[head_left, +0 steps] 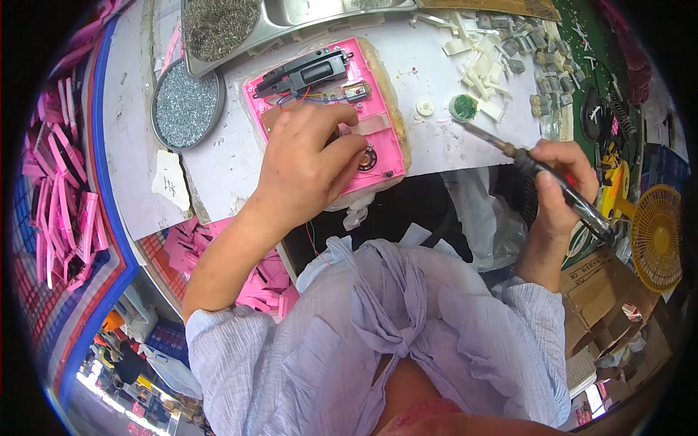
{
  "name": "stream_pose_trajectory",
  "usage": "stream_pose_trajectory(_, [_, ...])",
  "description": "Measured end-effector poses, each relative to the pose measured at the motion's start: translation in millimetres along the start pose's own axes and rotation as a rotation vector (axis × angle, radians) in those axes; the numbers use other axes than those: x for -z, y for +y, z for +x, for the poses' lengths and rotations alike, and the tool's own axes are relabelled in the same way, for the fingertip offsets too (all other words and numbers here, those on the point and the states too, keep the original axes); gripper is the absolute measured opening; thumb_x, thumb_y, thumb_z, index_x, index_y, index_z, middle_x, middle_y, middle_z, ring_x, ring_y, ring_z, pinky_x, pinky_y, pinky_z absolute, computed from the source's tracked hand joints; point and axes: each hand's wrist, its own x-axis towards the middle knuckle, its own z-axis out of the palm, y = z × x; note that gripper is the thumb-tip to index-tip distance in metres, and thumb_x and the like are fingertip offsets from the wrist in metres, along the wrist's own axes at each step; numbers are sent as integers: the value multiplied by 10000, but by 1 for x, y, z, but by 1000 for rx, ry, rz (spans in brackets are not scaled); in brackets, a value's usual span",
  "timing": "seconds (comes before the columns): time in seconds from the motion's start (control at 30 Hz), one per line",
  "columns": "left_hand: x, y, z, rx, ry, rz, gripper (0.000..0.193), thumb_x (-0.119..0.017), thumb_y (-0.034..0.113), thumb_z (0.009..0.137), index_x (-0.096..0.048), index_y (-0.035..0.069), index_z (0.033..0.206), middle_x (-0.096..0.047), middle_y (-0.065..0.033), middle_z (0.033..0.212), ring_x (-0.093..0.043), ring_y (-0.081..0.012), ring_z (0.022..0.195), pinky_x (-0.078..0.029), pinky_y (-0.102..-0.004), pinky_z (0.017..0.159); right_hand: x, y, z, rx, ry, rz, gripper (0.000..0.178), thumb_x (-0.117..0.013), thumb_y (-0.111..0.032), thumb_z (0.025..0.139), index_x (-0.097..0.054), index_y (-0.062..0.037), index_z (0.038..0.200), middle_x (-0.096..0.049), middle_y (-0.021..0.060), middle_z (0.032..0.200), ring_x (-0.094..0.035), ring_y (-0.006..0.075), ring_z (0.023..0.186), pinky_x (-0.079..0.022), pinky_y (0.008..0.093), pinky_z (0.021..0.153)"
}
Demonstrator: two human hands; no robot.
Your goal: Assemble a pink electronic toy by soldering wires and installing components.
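A pink plastic housing (376,94) lies on a padded block (399,138) in front of me. Inside it are a black mechanism (313,73), thin coloured wires, a small metal part (356,91) and a round black part with a metal centre (368,159). My left hand (309,156) rests over the housing, fingers bent down and closed, the thumb beside the round part. What its fingertips hold is hidden. At the right, my right hand (560,182) grips a pen-shaped tool (563,190) with a dark handle and slim shaft. The tool's tip points at a small round pot of green material (463,107).
Small screws fill a round dark dish (187,105) at the left; a metal tray (291,14) stands behind it. White plastic pieces (480,65) and grey metal parts (549,65) lie at the back right. A white disc (425,107) sits nearby. A yellow fan (656,236) stands at far right.
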Motion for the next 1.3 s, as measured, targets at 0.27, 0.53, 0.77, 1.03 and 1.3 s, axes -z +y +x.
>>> stream_pose_trajectory(0.27, [13, -6, 10, -248, -182, 80, 227, -755, 142, 728, -734, 122, 954, -660, -69, 1155, -600, -255, 941, -436, -428, 882, 51, 8, -25, -83, 212, 40, 307, -710, -153, 848, -674, 40, 1083, -689, 55, 931, -622, 104, 813, -488, 240, 791])
stream_pose_trajectory(0.53, [2, 17, 13, -117, -139, 151, 296, -848, 138, 721, -688, 89, 965, -619, -96, 1097, -583, -294, 951, -389, -448, 896, 128, 16, -44, 89, 686, 39, 171, -663, -96, 903, -698, 7, 1035, -646, -8, 831, -500, 44, 664, -363, 198, 596])
stream_pose_trajectory(0.77, [-13, 31, -12, 107, 20, 253, 270, -836, 176, 758, -688, 75, 959, -616, -116, 1106, -586, -312, 994, -382, -460, 903, 217, 47, -31, 167, 1075, -394, 111, -643, -68, 940, -735, -12, 966, -714, 43, 952, -643, 122, 915, -510, 282, 844])
stream_pose_trajectory(1.03, [17, 12, -35, 294, 198, 102, 428, -867, 181, 716, -645, 109, 1075, -601, -111, 1162, -588, -305, 1061, -371, -424, 923, 247, 101, 22, -256, 942, 205, 148, -749, -195, 952, -699, -93, 1046, -567, -41, 830, -434, 71, 655, -346, 237, 590])
stream_pose_trajectory(1.3, [21, 8, -20, 158, 65, 70, 344, -825, 123, 716, -694, 138, 1034, -616, -78, 1177, -598, -275, 1035, -394, -425, 913, 86, 42, -8, -235, 530, 412, 166, -663, -82, 990, -626, -46, 1148, -466, -44, 725, -393, 51, 599, -334, 213, 528])
